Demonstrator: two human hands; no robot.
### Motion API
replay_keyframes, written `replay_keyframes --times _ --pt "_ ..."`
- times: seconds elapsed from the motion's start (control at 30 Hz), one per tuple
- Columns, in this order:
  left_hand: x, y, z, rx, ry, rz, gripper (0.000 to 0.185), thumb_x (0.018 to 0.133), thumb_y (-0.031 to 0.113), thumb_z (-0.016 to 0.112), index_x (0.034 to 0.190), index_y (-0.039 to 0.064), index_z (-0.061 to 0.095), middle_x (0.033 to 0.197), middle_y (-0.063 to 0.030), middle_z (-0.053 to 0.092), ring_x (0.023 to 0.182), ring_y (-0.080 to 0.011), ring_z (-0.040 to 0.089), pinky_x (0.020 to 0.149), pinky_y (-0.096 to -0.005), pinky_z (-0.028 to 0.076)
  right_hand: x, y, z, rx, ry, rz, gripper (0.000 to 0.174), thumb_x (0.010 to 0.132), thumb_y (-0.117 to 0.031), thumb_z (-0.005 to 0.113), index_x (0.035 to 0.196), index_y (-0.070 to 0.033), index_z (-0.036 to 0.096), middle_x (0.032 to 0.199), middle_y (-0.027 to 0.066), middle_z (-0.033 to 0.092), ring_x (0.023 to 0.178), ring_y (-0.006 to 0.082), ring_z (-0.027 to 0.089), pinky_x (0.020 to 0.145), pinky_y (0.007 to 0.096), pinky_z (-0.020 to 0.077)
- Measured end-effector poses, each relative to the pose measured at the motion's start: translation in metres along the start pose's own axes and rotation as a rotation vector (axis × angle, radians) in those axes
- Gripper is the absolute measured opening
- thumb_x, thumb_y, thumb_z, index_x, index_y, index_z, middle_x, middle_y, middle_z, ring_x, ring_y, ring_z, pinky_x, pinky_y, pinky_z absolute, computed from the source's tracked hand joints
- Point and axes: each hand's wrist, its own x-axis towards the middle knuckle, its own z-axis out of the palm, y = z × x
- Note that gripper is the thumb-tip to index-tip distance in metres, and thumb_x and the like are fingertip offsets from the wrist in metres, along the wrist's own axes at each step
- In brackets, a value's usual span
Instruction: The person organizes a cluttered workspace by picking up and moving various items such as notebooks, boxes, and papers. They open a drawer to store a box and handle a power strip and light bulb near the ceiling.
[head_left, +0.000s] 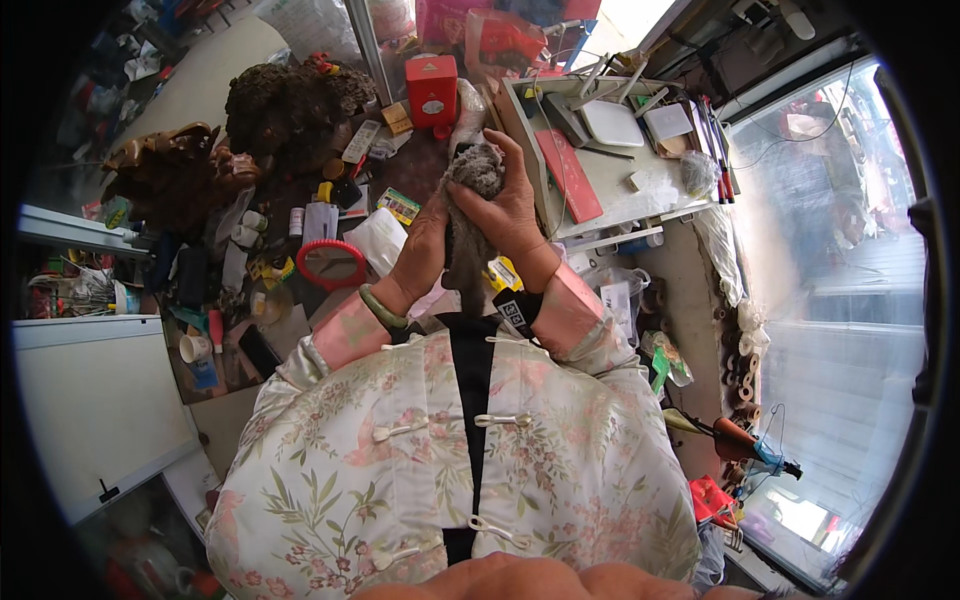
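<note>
Both hands are raised in front of my chest around a bundle of grey fluffy material (478, 171), which looks like fur or a worn cloth; a strip of it hangs down between my wrists. My left hand (421, 244), with a green bangle at the wrist, grips its left side. My right hand (510, 210) closes round it from the right, thumb across the front and index finger curled over the top. Just beyond my fingers, a shiny silvery curved object (469, 109) meets the bundle; where it ends is hidden.
A red box (431, 91) stands beyond my hands. To the left are a red-rimmed round mirror (331, 264), a remote control (361, 142) and a dark rough carved mass (289, 112). At right, an open white drawer or tray (630, 196) holds a red flat case (568, 176).
</note>
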Motion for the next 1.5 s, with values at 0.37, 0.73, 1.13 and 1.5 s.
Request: replay_keyframes --times 0.37,0.73,1.13,1.5 --pt "-0.013 0.012 0.016 -0.24 -0.121 0.04 0.049 0.106 0.024 0.042 0.149 0.003 0.033 0.132 -0.0115 0.052 0.122 -0.0166 0.049 0.106 -0.028 0.035 0.005 0.037 -0.034 0.302 -0.069 0.315 0.032 0.099 -0.02 0.054 0.123 0.0 0.059 0.109 0.0082 0.066 0.096 0.0147 0.064 0.084 0.0274 0.0515" --pt "-0.005 -0.006 0.005 -0.969 -0.109 -0.448 0.044 0.105 0.032 0.034 0.138 0.005 0.045 0.129 -0.0116 0.057 0.116 -0.0219 0.058 0.101 -0.0375 0.048 -0.046 -0.004 -0.024 -0.439 -0.193 -0.204 0.1 0.065 -0.033 0.087 0.147 -0.006 0.036 0.146 0.0224 0.031 0.132 0.0416 0.036 0.107 0.0441 0.0348" --pt "-0.004 0.014 -0.001 -0.951 -0.119 -0.48 0.06 0.099 0.053 0.044 0.136 0.006 0.047 0.125 -0.0135 0.059 0.11 -0.0274 0.061 0.092 -0.0446 0.052 -0.019 0.025 -0.036 0.319 -0.189 0.275 0.042 0.097 -0.04 0.045 0.122 -0.008 0.056 0.11 0.0089 0.063 0.09 0.0222 0.063 0.079 0.0392 0.0505" --pt "0.0 -0.016 -0.004 -1.264 -0.197 -0.51 0.054 0.103 0.047 0.034 0.136 0.006 0.047 0.132 -0.0125 0.055 0.119 -0.0243 0.056 0.104 -0.0387 0.045 -0.057 -0.008 -0.013 -0.296 -0.201 -0.242 0.073 0.08 -0.023 0.073 0.143 -0.011 0.038 0.146 0.0213 0.028 0.133 0.0389 0.034 0.112 0.044 0.0277"
